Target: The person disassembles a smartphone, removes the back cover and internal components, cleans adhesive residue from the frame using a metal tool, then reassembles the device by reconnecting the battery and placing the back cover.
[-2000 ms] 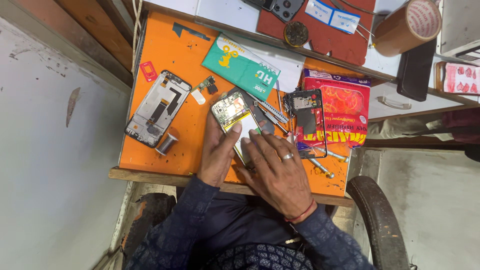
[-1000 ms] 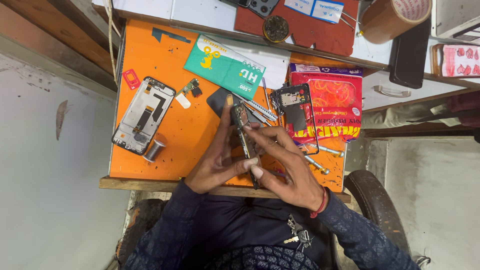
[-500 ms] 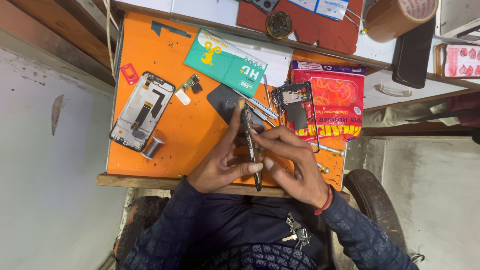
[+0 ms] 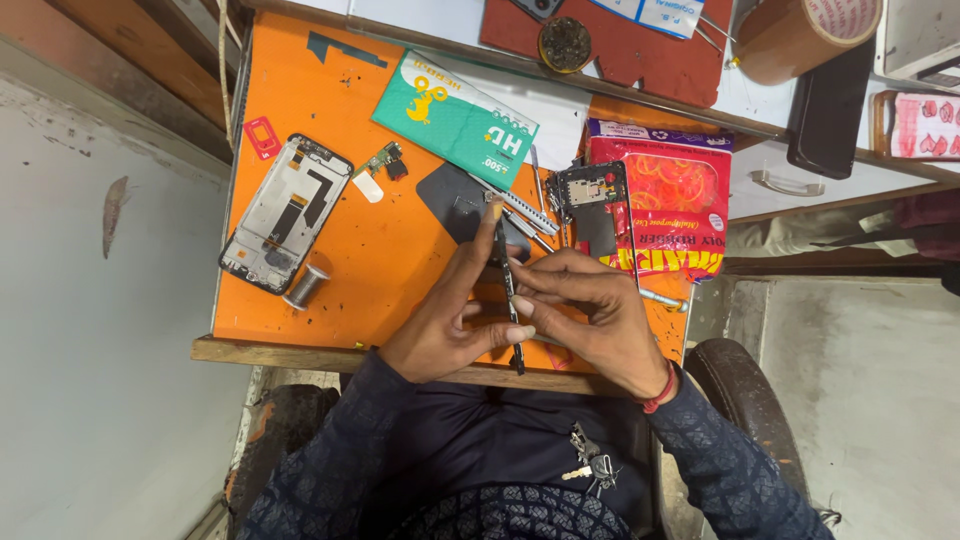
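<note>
Both of my hands hold a thin phone part on its edge above the orange work mat, so only its dark narrow side shows. My left hand grips it from the left, index finger stretched up along it and thumb near its lower end. My right hand pinches it from the right with fingers curled. A dark grey back cover lies flat just beyond my left fingertip.
An opened phone frame and a small solder spool lie at the mat's left. A green packet, tweezers, a small phone board, a red bag of rubber bands and a brown tape roll lie beyond.
The phone part lay flat under my hands two seconds ago; I have lifted it and turned it onto its edge. The camera view shifted slightly.
</note>
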